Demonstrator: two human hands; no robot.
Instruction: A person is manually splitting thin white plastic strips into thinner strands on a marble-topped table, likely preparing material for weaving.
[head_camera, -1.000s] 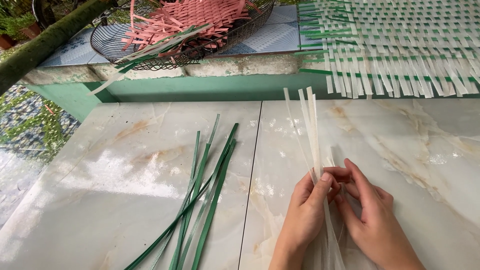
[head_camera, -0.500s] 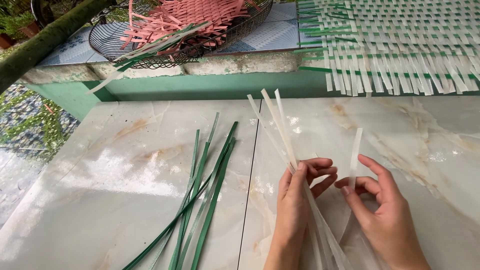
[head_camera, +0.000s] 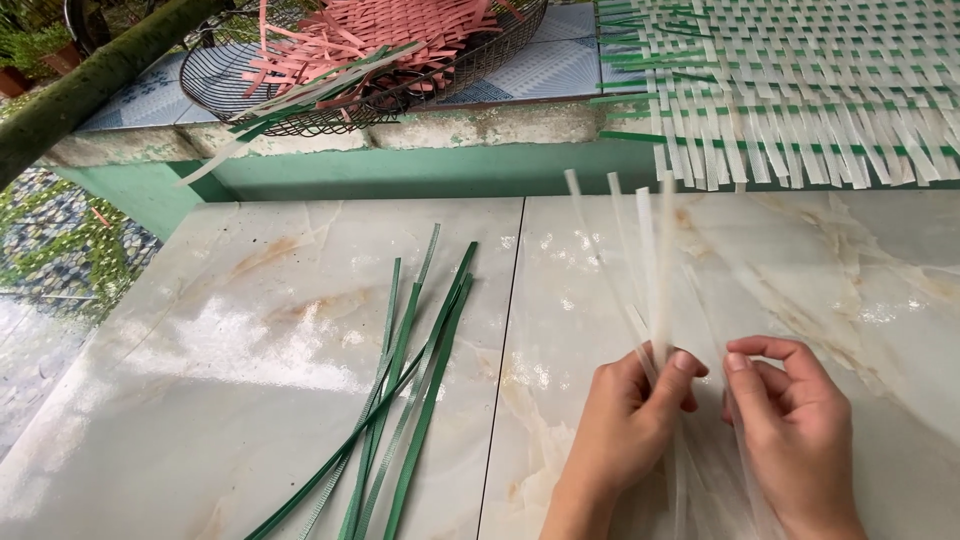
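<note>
Left hand (head_camera: 625, 425) closed in a pinch on a bundle of translucent white strips (head_camera: 650, 270); thumb and fingers (head_camera: 683, 362) pressed together around the lower part of the bundle. Strips fanned upward and slightly leftward from the grip, blurred, with lower ends passing down between the two hands toward the bottom edge of the view. Right hand (head_camera: 795, 430) just beside the left, fingers curled and partly open, thumb and forefinger tips close together; contact with a strip not determinable because of the blur.

Both hands positioned above the right slab of the marble-patterned desk (head_camera: 200, 330). Loose bunch of green strips (head_camera: 410, 390) flat on the desk, left of the seam between slabs, well apart from the hands.

At the far edge, on a raised ledge: black wire basket (head_camera: 240, 90) containing pink strips (head_camera: 380, 30) plus a few green and white ones. To the right, a woven mat of white and green strips (head_camera: 800, 80) overhanging the ledge.
</note>
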